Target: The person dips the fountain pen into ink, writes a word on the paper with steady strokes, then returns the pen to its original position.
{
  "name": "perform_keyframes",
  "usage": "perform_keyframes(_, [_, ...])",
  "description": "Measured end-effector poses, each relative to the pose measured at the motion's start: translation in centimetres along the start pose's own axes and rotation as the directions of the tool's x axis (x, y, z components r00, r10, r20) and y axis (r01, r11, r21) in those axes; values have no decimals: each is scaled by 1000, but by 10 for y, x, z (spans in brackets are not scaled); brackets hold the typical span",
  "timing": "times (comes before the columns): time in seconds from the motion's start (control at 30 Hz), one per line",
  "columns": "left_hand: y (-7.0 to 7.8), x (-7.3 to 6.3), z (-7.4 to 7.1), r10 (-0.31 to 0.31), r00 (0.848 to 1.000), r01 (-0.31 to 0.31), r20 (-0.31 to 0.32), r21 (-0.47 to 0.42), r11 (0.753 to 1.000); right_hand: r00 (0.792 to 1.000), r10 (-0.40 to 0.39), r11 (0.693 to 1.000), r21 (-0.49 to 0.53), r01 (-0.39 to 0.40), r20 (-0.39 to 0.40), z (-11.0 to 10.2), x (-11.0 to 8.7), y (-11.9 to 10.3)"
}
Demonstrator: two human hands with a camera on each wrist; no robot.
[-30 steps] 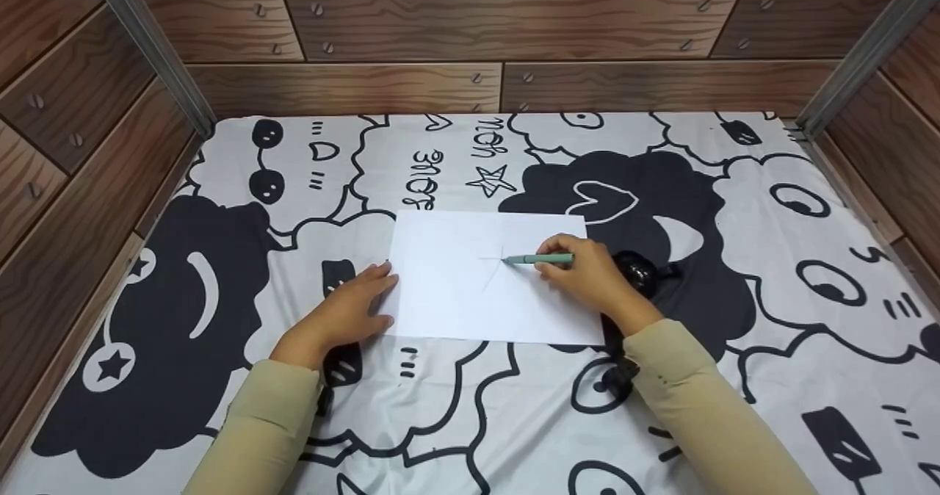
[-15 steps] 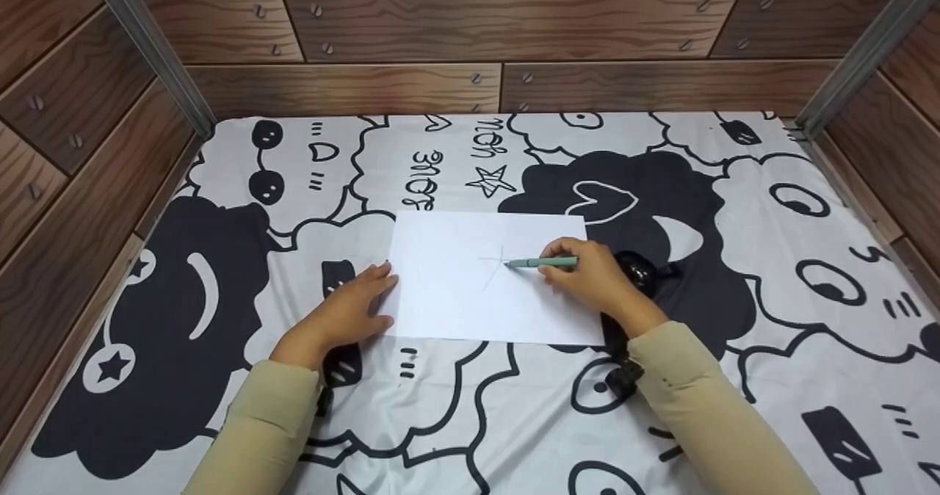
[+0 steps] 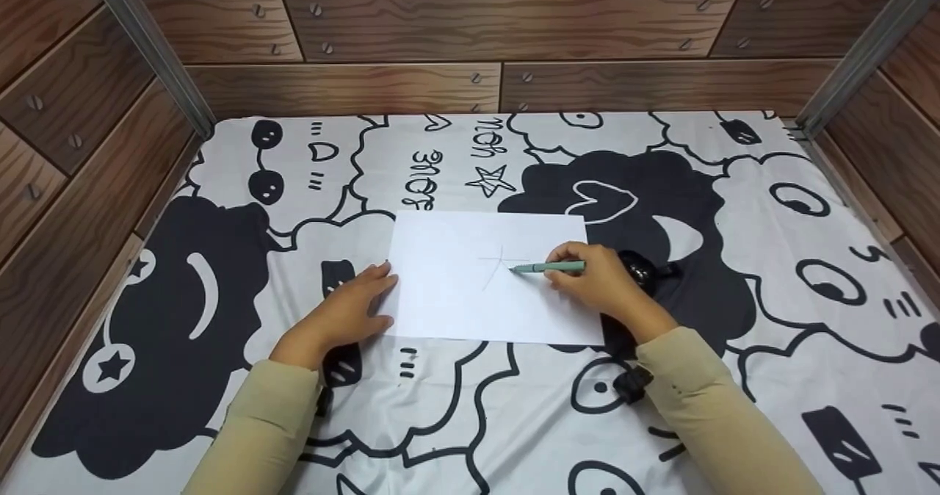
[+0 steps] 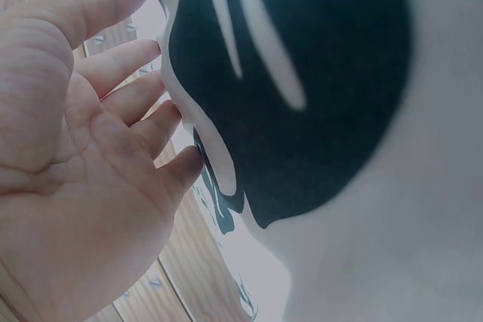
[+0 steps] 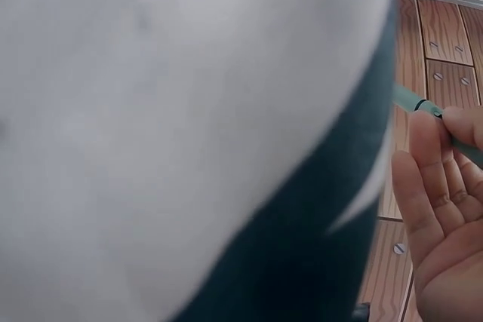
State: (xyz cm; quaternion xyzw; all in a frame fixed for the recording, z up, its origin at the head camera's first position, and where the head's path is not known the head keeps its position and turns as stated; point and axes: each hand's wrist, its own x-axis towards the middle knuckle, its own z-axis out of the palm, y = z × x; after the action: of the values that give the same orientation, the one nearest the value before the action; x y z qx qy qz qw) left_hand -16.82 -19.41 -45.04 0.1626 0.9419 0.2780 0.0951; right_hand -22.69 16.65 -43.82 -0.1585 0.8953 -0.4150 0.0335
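A white sheet of paper (image 3: pixel 448 289) lies flat on the patterned cloth, bearing a few thin pencil-like lines that cross near its middle. My right hand (image 3: pixel 591 278) pinches a green pen (image 3: pixel 547 266) between thumb and fingers, its tip at the paper just right of where the lines meet. In the right wrist view the same pen (image 5: pixel 407 99) shows between thumb and fingertips. On the paper's left edge rest the fingertips of my left hand (image 3: pixel 352 308), fingers spread and loosely bent. The left wrist view shows the left hand (image 4: pixel 98 148) holding nothing.
A black-and-white cartoon cloth (image 3: pixel 440 407) covers the table. Wood-plank-print walls (image 3: pixel 507 25) stand behind and at both sides, with metal posts (image 3: pixel 150 47) at the corners. A shiny black round object (image 3: pixel 636 271) lies beside my right wrist.
My right hand and the pen have shifted slightly right and toward me, the tip moving away from the crossing lines. The left hand and the paper have stayed put.
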Motion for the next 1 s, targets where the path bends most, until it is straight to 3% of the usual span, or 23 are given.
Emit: perform_keyframes(1.0, [-2, 1, 1, 17, 1000, -17, -8, -10, 1000, 999, -49, 999, -5, 49, 23, -16, -18, 9])
